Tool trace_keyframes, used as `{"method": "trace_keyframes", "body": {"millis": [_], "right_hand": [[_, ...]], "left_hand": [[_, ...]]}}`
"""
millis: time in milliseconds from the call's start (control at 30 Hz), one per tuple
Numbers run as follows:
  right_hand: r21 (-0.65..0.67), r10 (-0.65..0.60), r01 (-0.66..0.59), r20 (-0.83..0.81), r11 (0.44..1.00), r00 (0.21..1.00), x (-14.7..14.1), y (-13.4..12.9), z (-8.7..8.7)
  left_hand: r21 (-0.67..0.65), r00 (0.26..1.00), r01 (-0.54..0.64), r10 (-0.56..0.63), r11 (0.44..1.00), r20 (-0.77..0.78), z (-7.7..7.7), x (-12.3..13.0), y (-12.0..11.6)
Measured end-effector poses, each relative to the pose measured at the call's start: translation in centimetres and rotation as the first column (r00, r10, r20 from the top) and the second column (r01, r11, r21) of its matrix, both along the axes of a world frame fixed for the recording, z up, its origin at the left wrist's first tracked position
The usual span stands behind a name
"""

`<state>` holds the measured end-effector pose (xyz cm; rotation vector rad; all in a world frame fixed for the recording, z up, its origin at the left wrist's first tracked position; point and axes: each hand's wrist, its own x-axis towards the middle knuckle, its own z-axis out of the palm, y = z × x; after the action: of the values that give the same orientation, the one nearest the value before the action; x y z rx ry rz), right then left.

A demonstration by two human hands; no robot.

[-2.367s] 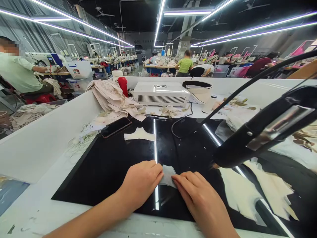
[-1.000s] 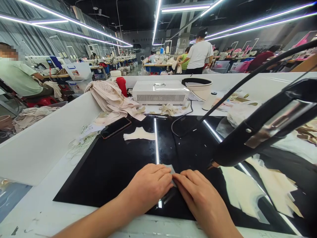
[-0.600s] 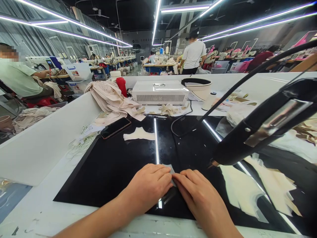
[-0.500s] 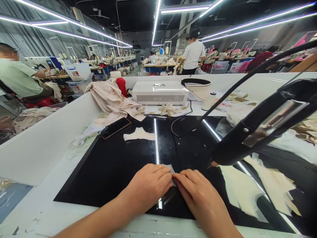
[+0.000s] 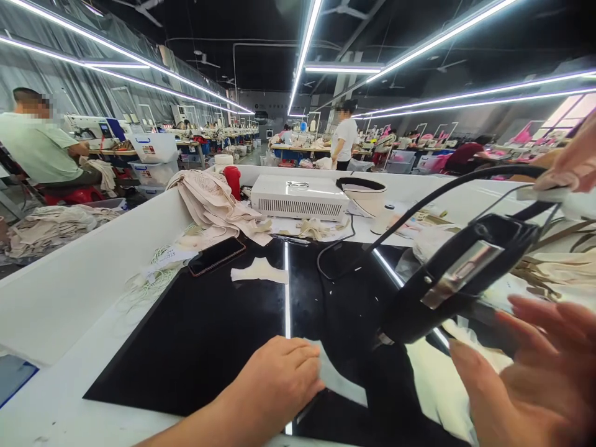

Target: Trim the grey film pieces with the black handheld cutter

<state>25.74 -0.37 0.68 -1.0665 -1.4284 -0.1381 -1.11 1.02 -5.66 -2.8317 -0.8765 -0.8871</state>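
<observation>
Left hand [image 5: 286,380] holds fabric [image 5: 334,374]; bins [image 5: 164,149] stand, contents unclear.

The left hand [image 5: 288,379] hides the left end of the pale piece [image 5: 343,380], so whether its fingers pinch or only press cannot be told; the forearm [image 5: 209,413] runs off the bottom edge. At lower right the right hand [image 5: 535,379] is blurred, cut off by the right edge, and covers part of the cream pieces [image 5: 435,379]. Another hand [image 5: 575,161] at upper right is cut off too — whose cannot be told. The tip of the black tool [image 5: 447,288] is smeared.
</observation>
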Motion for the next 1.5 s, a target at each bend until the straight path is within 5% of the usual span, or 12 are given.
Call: {"method": "trace_keyframes", "body": {"millis": [100,200,500,867,1500], "right_hand": [[-0.099,0.143,-0.174,-0.264,0.980,0.954,-0.8,2.6,1.5],[-0.252,0.260,-0.374,-0.391,0.892,0.883,-1.6,4.0,1.9],[-0.120,0.440,-0.564,-0.503,0.817,0.744,-5.7,4.4,1.9],[0.075,0.563,-0.649,-0.581,0.757,0.589,-9.9,4.3,1.1],[0.096,0.539,-0.617,-0.603,0.781,0.588,-10.4,5.1,0.1]], "left_hand": [[-0.003,1.000,0.007,-0.007,1.000,0.001,-0.3,0.1,-0.3],[0.025,1.000,0.004,-0.004,1.000,-0.001,-0.6,0.1,-0.4],[0.121,1.000,-0.013,0.012,0.993,0.008,-0.6,0.4,-0.4],[0.059,0.998,0.006,-0.003,0.998,-0.066,0.0,0.3,-0.8],[0.085,0.998,0.005,0.000,0.996,-0.060,0.4,0.1,-1.1]]}}
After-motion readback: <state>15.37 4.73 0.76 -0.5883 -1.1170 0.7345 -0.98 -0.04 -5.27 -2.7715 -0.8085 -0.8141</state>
